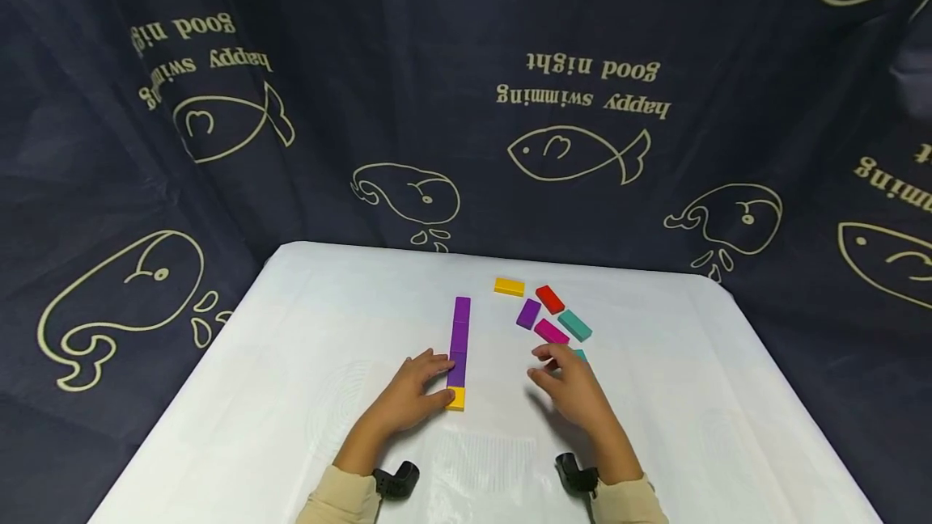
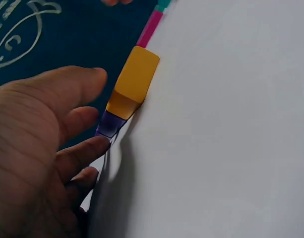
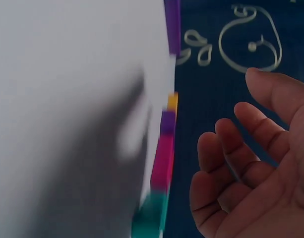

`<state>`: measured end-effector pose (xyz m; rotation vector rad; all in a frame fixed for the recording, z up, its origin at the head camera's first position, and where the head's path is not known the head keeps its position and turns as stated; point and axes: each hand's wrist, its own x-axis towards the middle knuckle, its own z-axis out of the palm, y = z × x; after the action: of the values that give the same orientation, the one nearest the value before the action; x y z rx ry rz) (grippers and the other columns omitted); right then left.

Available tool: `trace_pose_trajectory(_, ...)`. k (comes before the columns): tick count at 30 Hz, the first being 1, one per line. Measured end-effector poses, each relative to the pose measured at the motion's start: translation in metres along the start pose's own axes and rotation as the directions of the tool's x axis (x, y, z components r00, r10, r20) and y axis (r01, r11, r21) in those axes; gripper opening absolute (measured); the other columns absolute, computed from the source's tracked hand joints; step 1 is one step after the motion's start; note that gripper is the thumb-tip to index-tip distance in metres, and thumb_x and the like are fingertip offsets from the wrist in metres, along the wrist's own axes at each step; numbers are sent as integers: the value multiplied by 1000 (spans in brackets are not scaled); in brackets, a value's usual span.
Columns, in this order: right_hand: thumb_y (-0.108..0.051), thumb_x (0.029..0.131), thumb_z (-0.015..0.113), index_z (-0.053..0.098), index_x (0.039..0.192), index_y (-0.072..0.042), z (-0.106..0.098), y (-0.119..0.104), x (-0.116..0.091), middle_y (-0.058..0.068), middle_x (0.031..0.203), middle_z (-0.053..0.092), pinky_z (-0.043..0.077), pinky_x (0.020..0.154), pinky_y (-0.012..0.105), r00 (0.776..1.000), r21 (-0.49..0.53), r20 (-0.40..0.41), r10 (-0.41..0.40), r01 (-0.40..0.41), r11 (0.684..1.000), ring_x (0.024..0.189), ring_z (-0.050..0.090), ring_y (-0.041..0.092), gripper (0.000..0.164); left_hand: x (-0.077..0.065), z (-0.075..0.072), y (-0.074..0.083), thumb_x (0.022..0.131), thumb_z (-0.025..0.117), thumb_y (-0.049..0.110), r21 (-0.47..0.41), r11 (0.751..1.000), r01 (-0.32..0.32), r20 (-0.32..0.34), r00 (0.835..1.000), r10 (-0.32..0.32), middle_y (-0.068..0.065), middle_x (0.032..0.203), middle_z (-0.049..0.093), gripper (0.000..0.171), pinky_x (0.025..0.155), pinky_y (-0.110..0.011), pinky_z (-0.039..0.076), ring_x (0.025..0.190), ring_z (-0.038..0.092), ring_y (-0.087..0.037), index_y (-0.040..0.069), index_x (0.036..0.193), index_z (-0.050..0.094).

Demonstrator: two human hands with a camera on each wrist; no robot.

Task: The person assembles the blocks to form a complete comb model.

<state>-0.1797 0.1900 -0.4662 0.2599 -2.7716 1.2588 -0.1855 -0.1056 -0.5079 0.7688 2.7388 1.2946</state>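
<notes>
Three purple blocks point(image 1: 459, 337) lie end to end in a straight row, with a yellow block point(image 1: 455, 399) at the near end. Alongside the row's left side is my left hand point(image 1: 410, 395), fingers loosely spread and fingertips right at the blocks. In the left wrist view its thumb stands just beside the yellow block point(image 2: 134, 79). My right hand point(image 1: 575, 390) hovers above the table with relaxed, slightly bent fingers and nothing between them. It partly hides a teal block point(image 1: 580, 354); a magenta block point(image 1: 552, 331) lies just beyond the fingertips.
Farther back on the white table point(image 1: 655, 346) are a loose yellow block point(image 1: 509, 287), a red block point(image 1: 550, 299), a purple block point(image 1: 528, 314) and another teal block point(image 1: 575, 325). A dark cloth point(image 1: 466, 87) with fish drawings hangs behind the table.
</notes>
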Motion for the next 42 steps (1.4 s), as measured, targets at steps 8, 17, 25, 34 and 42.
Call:
trace_pose_trajectory(8, -14, 91, 72, 62, 123, -4, -42, 31, 5, 14, 117, 60, 53, 77, 38, 999, -95, 26, 41, -39, 995, 101, 58, 29, 35, -3, 5, -4, 90, 70, 19, 22, 999, -42, -55, 998, 43, -18, 136, 58, 43, 114, -66, 18, 139, 37, -44, 0, 128, 64)
trace_pose_trajectory(17, -16, 92, 70, 53, 137, -2, -61, 53, 13, 19, 134, 53, 51, 93, 53, 984, -120, 163, 72, -52, 991, 111, 57, 34, 50, -4, 8, -5, 88, 70, 18, 40, 998, -52, -77, 995, 55, -17, 135, 59, 42, 113, -65, 21, 138, 38, -44, 0, 127, 65)
trace_pose_trajectory(25, -23, 88, 76, 49, 143, -4, -58, 62, 14, 26, 138, 49, 39, 103, 63, 961, -122, 232, 152, -126, 984, 117, 50, 38, 64, -4, 9, -5, 89, 70, 18, 59, 997, -48, -80, 995, 53, -17, 134, 59, 42, 114, -63, 21, 137, 39, -43, 1, 127, 65)
trace_pose_trajectory(34, -14, 85, 77, 51, 139, 1, -58, 67, 11, 22, 130, 51, 46, 99, 56, 963, -114, 227, 145, -121, 986, 108, 53, 32, 62, -3, 9, -5, 88, 70, 19, 71, 996, -51, -82, 995, 57, -16, 134, 59, 42, 114, -63, 22, 137, 40, -42, 2, 126, 66)
trace_pose_trajectory(42, -10, 86, 74, 50, 137, 6, -57, 71, 7, 20, 126, 53, 45, 100, 55, 966, -137, 219, 139, -111, 984, 109, 54, 31, 59, -3, 10, -7, 88, 70, 20, 84, 995, -54, -78, 995, 61, -15, 135, 59, 42, 114, -63, 23, 137, 40, -42, 3, 127, 66)
